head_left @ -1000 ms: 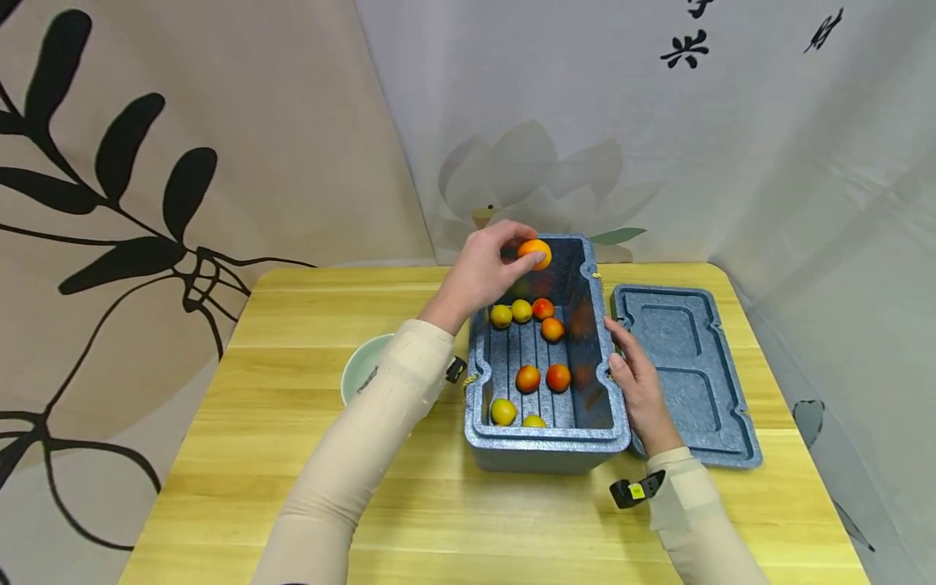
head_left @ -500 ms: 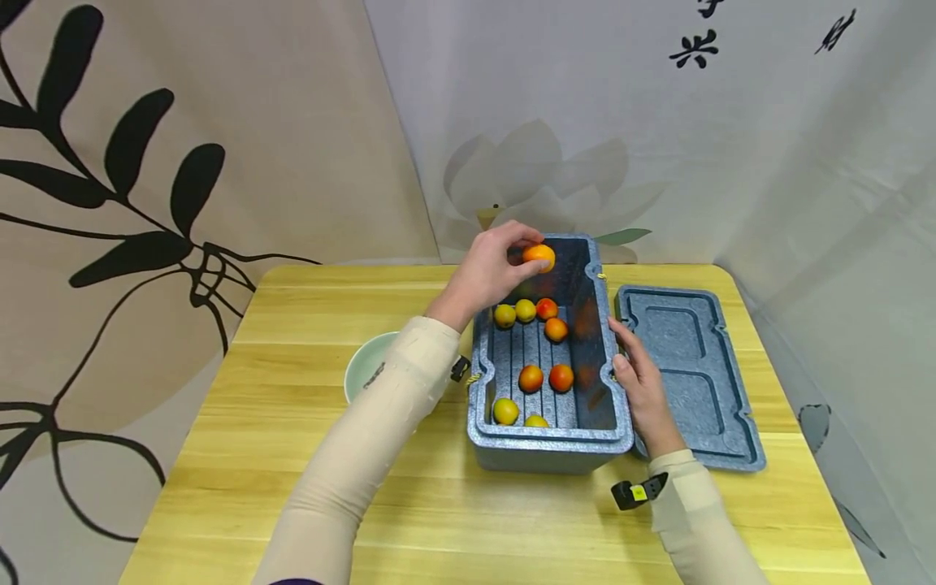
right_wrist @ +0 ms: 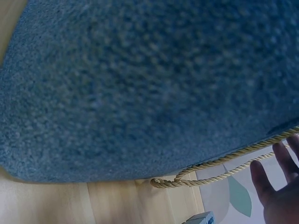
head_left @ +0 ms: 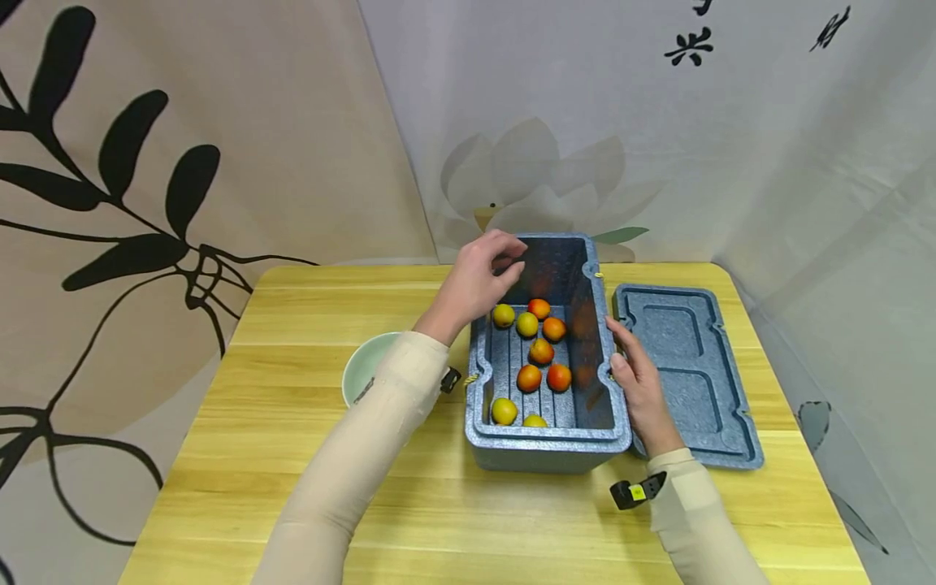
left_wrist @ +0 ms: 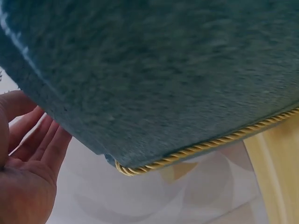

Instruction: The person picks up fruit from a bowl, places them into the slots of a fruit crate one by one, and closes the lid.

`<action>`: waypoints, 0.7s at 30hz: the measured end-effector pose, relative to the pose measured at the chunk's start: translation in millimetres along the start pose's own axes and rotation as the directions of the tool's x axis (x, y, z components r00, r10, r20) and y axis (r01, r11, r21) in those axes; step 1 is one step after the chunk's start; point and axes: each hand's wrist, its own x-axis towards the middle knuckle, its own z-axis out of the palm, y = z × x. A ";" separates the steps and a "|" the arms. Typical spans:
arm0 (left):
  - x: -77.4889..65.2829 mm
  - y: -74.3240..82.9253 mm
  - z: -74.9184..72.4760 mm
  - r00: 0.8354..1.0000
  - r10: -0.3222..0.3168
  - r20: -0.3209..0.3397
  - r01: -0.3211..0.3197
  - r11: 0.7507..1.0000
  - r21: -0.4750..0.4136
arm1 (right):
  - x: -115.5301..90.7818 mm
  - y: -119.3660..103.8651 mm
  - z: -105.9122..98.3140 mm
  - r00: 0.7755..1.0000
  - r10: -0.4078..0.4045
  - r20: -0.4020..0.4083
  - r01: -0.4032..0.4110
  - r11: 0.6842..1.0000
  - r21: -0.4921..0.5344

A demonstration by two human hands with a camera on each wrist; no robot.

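A deep blue-grey foam box (head_left: 548, 439) stands lidless on the table in the head view. Inside it lie several small round fruits, among them a red-orange one (head_left: 541, 351) mid-floor, a yellow one (head_left: 504, 411) at the near end and another yellow one (head_left: 527, 325) farther back. My left hand (head_left: 483, 276) hovers over the far left part of the box, fingers loosely bent, holding nothing. My right hand (head_left: 643, 386) rests against the box's right side, its thumb by the rim; in the right wrist view its fingers (right_wrist: 263, 181) extend beside a rope handle (right_wrist: 219, 177).
The box's lid (head_left: 687, 374) lies flat on the table to the right. A pale green bowl (head_left: 366, 366) stands left of the box, partly hidden by the left sleeve. A yellow rope (left_wrist: 210, 145) runs along the box's left side. A printed curtain hangs behind the table (head_left: 292, 366).
My left hand has let go of the orange fruit and drawn slightly left. One more fruit lies mid-floor in the box, and a yellow and a red fruit have shifted at the far end.
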 end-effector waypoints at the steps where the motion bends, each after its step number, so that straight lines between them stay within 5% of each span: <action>1: -2.7 -1.4 -0.8 1.000 -0.002 -0.006 0.002 1.000 -0.001 | 0.0 -0.2 0.3 1.000 0.001 0.000 -0.001 1.000 0.000; 9: -25.9 -9.4 -4.9 0.998 -0.026 -0.061 0.022 0.997 -0.068 | -0.2 -3.3 0.4 0.999 0.032 0.023 -0.031 0.999 -0.015; 21: -66.9 -13.1 -2.3 0.986 -0.055 -0.160 0.032 0.989 -0.142 | -3.5 -29.3 -9.5 0.991 0.096 0.091 -0.079 0.981 -0.175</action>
